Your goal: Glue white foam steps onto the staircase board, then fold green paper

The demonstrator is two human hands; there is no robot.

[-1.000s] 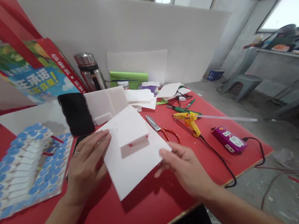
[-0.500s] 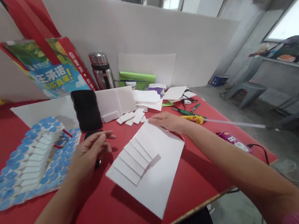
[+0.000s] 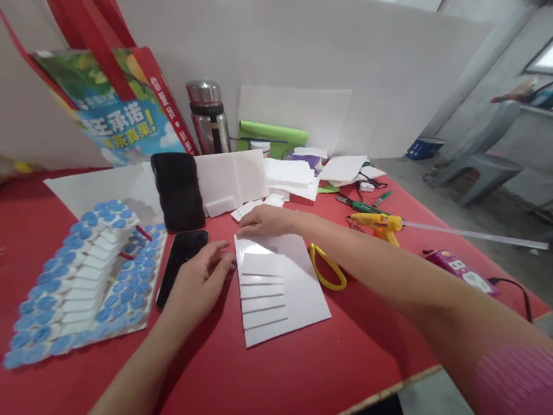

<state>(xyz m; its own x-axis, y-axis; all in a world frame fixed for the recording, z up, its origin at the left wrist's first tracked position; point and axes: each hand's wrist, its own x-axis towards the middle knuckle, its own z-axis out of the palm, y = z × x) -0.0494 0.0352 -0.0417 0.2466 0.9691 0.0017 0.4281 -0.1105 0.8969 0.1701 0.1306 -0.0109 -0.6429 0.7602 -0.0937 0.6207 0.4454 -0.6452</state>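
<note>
Start with the fingers of the right hand: bent over the far edge of the white board, near the far left corner; impossible to tell whether pinching or merely resting. Note next the left hand: fingers loosely curved, slightly apart, apparently pinching nothing, tips just beside the board's left edge (contact too fine to make out). Find the board lying on the red table, in front of the body, with white strips overlapping like stair treads along its left side. For good positioning, steady the board by its rim or bare right part rather than by the strips, likely to shift or bend under a careless push. Square the near edge to the body, then sight along the strips for even spacing. Leave clearance from the loose white pieces just beyond the right hand and from the black phone beside the left. Guard against snagging the yellow loop handle, close to the board's right edge. Carry the right forearm clear of the yellow glue gun (treat as hot, for safety). Consult the blue-and-white stair model, left of the phone, for spacing.
</note>
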